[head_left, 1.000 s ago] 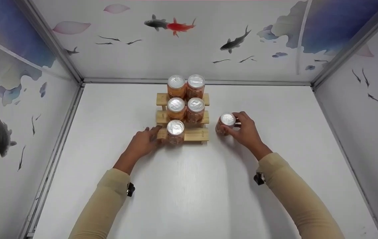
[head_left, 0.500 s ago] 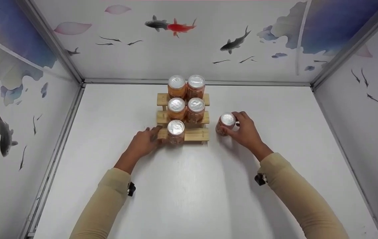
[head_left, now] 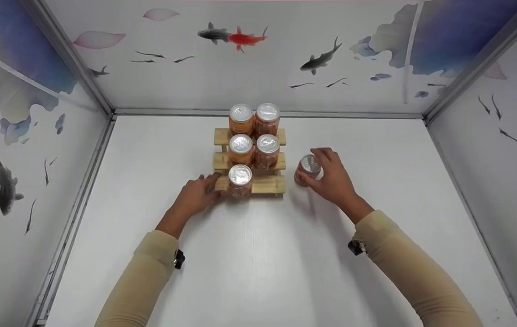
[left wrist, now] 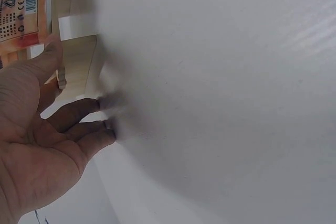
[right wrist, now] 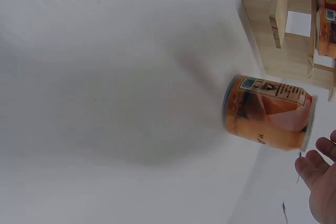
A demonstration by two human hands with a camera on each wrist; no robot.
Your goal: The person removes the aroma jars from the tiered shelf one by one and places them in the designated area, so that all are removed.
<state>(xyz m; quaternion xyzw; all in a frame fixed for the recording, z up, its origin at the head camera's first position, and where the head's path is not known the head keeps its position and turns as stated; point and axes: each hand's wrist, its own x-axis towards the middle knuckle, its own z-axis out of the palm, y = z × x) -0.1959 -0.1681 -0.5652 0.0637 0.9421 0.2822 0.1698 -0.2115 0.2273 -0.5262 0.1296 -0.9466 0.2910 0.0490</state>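
Note:
A three-step wooden shelf (head_left: 269, 184) stands near the back, with cans in orange wrapping and silver tops on its steps. At its lower left end my left hand (head_left: 198, 194) pinches the board; in the left wrist view the thumb lies on the board (left wrist: 79, 59) with a finger beneath it. One can (head_left: 240, 176) stands on the lowest step beside that hand. Right of the shelf, another can (head_left: 309, 169) is upright on the table. My right hand (head_left: 334, 179) is spread over it; in the right wrist view the visible fingers (right wrist: 310, 167) are apart from the can (right wrist: 268, 113).
Two cans stand on the middle step, including one at the right (head_left: 267, 152), and two on the top step, including one at the left (head_left: 241, 120). The white table (head_left: 258, 263) is bounded by printed panels. A metal rail (head_left: 353, 115) runs behind the shelf.
My right fingers have loosened and lifted around the can, reaching further over its top. The can has hardly moved. My left hand stays on the shelf.

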